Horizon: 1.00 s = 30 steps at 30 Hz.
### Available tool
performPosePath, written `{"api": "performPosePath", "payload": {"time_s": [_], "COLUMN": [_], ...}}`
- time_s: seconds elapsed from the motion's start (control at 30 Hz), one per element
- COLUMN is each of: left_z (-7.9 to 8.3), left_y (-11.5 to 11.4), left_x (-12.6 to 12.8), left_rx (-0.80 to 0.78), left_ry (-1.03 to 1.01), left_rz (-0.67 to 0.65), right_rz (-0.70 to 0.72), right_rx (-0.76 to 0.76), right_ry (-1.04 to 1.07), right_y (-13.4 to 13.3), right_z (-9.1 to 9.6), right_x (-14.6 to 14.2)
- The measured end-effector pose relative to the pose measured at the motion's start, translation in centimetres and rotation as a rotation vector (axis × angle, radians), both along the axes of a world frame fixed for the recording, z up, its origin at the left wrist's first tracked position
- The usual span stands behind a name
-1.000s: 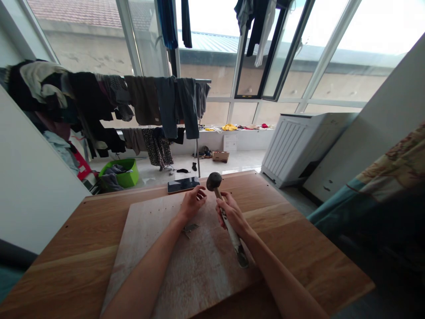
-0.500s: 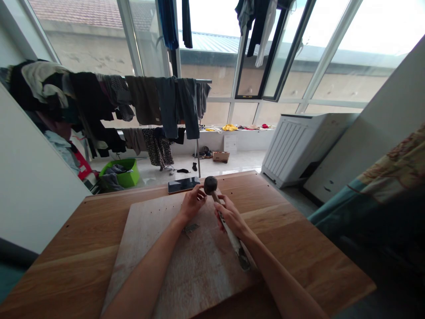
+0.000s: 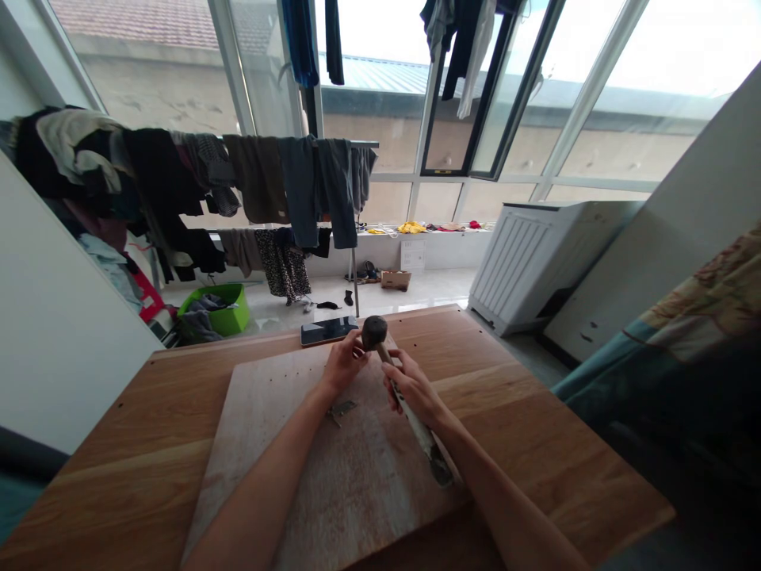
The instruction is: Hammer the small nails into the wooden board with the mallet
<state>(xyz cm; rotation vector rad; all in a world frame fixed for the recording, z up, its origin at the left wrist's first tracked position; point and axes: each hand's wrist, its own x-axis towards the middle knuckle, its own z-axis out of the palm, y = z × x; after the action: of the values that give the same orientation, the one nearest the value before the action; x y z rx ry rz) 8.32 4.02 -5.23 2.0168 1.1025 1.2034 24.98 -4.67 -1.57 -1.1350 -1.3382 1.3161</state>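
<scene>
From where I stand, a pale, scuffed board (image 3: 369,484) lies on the wood-grained counter (image 3: 511,420), and the person's bare forearms reach forward across it. The mallet (image 3: 419,432) slants above the board, the butt of its handle over the board's right side and its dark, rounded head over the far end. The right hand (image 3: 411,387) has its grip clamped round the handle, below the head. On the board, close by the left wrist, lie a few small metal pieces (image 3: 343,408). The left hand (image 3: 345,363) is over the board's far end with fingers curled, right beside the mallet head; I can't tell whether that grip is together on something small or a little apart, since the fingertips are partly hidden. Just past the board's far edge a dark-screened phone (image 3: 329,331) rests on the counter. Beyond the board to the right stands a ribbed white unit (image 3: 517,266); beyond it to the left, a green tub (image 3: 229,313) with dark cloth inside sits under a rack draped with clothes (image 3: 255,178). Straight beyond the board, a small cardboard box (image 3: 395,280) is on the floor, and behind everything rise tall windows, one pane (image 3: 514,95) swung open.
</scene>
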Motion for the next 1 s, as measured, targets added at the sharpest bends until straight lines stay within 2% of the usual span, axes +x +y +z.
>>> {"api": "performPosePath", "payload": {"time_s": [0.33, 0.67, 0.8, 0.9, 1.0], "left_z": [0.3, 0.3, 1.8, 3.8, 5.4], "left_y": [-0.2, -0.2, 0.0, 0.0, -0.4], "left_x": [0.1, 0.1, -1.0, -2.7, -4.3], "left_rx": [-0.004, -0.099, -0.127, -0.151, -0.253], "left_ry": [0.016, 0.085, 0.15, 0.363, 0.588], "left_rz": [0.013, -0.031, -0.05, -0.09, -0.199], "right_rz": [-0.044, -0.175, -0.181, -0.181, -0.182], "right_rx": [-0.025, -0.102, -0.118, -0.126, -0.123], "right_ry": [-0.032, -0.169, -0.211, -0.216, -0.217], "right_y": [0.1, 1.6, 1.8, 1.6, 1.5], "right_z": [0.5, -1.5, -1.9, -1.6, -1.4], "right_x": [0.3, 1.0, 0.9, 0.8, 0.7]}}
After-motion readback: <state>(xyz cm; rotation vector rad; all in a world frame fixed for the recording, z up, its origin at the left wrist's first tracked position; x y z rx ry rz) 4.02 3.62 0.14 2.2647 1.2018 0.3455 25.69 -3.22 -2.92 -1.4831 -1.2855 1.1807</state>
